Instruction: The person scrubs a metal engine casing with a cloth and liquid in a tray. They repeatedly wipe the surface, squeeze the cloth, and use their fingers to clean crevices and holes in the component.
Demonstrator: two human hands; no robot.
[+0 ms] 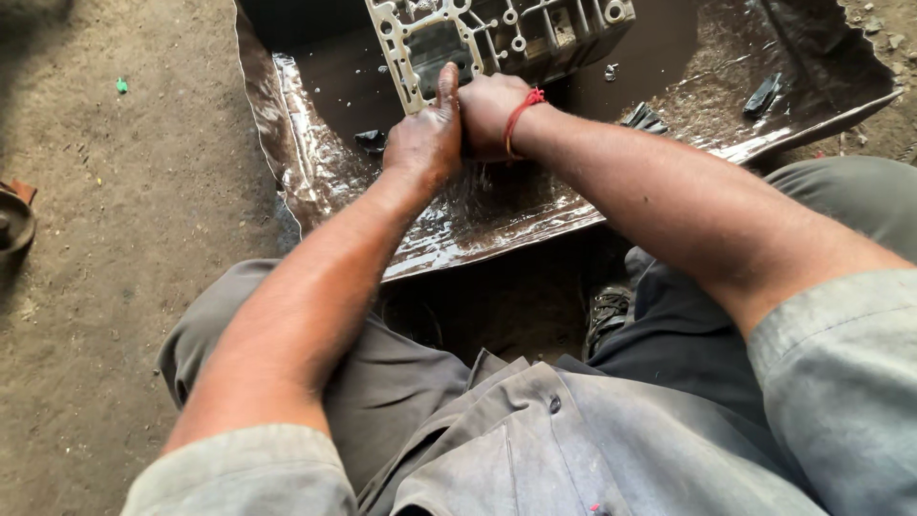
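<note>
- A person sits low on a dirt floor (115,248), seen from above, in a grey work shirt and grey trousers; both bare forearms reach forward.
- The left hand (423,143), dark with grime, is closed into a fist with the thumb stretched upward, its tip touching the lower edge of a pale metal casting (487,33).
- The right hand (489,110) is pressed against the left, fingers curled shut; what they clasp is hidden between the two hands, so I cannot tell what it is.
- A red thread bracelet (519,115) circles the right wrist.
- The metal casting, a flat plate full of holes and ribbed pockets, lies at the top of the view, tilted, just beyond the hands.
- It rests in a shallow, bent sheet-metal tray (315,182) holding dark, oily liquid that glistens around the hands.
- Small dark pieces (764,94) lie in the tray to the right, well apart from the hands.
- A rusty round object (13,222) sits on the floor at the far left edge.
</note>
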